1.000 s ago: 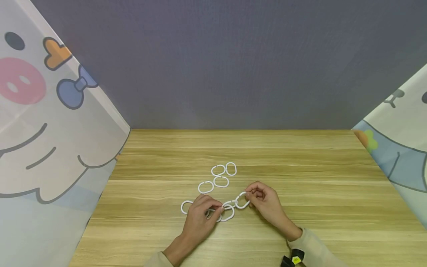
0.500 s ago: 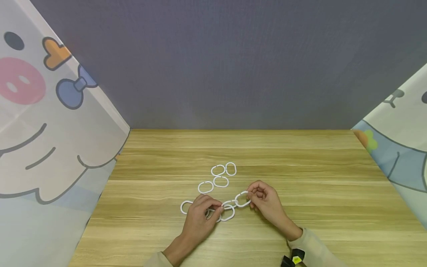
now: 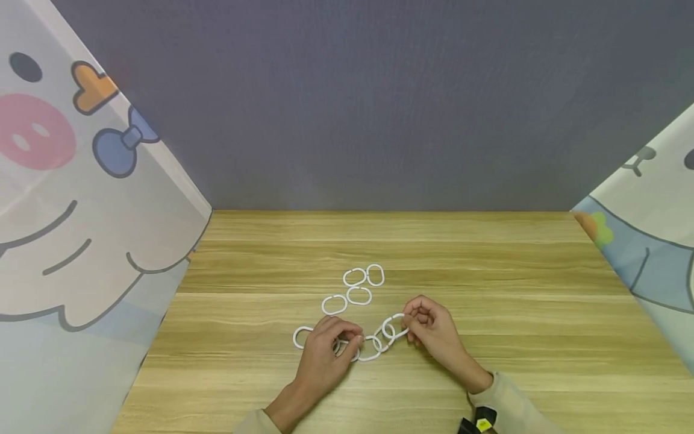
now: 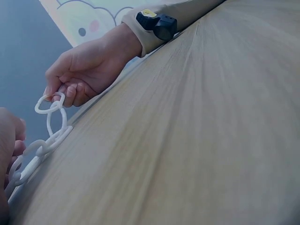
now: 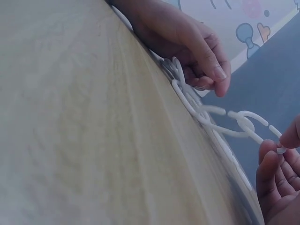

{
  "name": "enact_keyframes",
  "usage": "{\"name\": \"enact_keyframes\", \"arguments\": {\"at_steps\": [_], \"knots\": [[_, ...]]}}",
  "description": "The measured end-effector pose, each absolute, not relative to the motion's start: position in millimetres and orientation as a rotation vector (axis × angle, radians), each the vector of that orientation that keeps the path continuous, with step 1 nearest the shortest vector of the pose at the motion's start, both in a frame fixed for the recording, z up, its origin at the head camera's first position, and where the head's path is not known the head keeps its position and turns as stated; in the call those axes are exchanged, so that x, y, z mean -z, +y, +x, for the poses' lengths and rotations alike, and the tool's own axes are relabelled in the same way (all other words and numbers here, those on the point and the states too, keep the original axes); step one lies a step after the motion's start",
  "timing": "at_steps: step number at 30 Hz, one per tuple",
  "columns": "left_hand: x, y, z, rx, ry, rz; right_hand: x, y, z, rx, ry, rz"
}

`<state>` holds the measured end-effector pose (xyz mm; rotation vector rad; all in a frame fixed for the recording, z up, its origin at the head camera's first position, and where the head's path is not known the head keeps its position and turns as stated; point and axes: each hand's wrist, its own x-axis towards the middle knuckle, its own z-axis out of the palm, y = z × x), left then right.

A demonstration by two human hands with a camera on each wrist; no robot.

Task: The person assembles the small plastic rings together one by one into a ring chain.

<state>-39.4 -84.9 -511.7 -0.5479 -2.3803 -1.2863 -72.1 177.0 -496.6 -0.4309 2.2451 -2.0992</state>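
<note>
My right hand [image 3: 434, 325] pinches the end link [image 3: 401, 334] of a white plastic chain between thumb and fingertips. That end is lifted off the wooden table [image 3: 488, 259], and the link below it slants down to the others. In the right wrist view, the raised links [image 5: 255, 115] show small gaps in their ovals. Palm down, my left hand [image 3: 329, 346] rests over the middle of the chain, hiding part of it. Its thumb and index fingertip hold nothing between them. Another white link [image 3: 296, 340] shows to the left of this hand.
Several loose white oval links lie beyond the hands, such as one nearer link [image 3: 334, 314] and one farther link [image 3: 382, 275]. A grey panel [image 3: 390, 120] stands behind the table. Cartoon-printed panels flank it, one left panel [image 3: 108, 241] among them.
The second link from the right end has left the left fingertips and swung right and down, hanging from the right hand's link. Both hands stay nearly in place.
</note>
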Motion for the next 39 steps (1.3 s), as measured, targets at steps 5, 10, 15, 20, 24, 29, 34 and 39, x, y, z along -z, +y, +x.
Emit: {"name": "enact_keyframes", "arguments": {"at_steps": [5, 10, 15, 20, 24, 29, 34, 39], "knots": [[513.3, -84.6, -40.1, 1.295, -2.362, -0.542, 496.9, 176.9, -69.9, 2.098, 2.181, -0.469], [513.1, -84.2, -40.0, 1.288, -2.349, -0.56, 495.2, 173.8, -65.8, 2.077, 2.14, -0.461], [511.8, -84.2, -40.0, 1.279, -2.326, -0.595, 495.2, 171.6, -62.4, 2.06, 2.129, -0.443], [510.9, -84.7, -39.5, 1.271, -2.333, -0.619, 499.6, 170.6, -60.8, 2.054, 2.098, -0.507], [511.9, -85.3, -40.3, 1.258, -2.305, -0.671, 502.1, 169.9, -60.2, 2.085, 2.035, -0.562], [512.9, -86.0, -40.4, 1.239, -2.288, -0.731, 503.2, 168.4, -60.0, 2.103, 1.998, -0.585], [513.0, -85.9, -38.3, 1.249, -2.322, -0.734, 502.7, 166.9, -58.9, 2.087, 2.001, -0.599], [515.2, -85.5, -38.7, 1.247, -2.307, -0.734, 502.8, 166.9, -57.6, 2.061, 1.986, -0.625]]}}
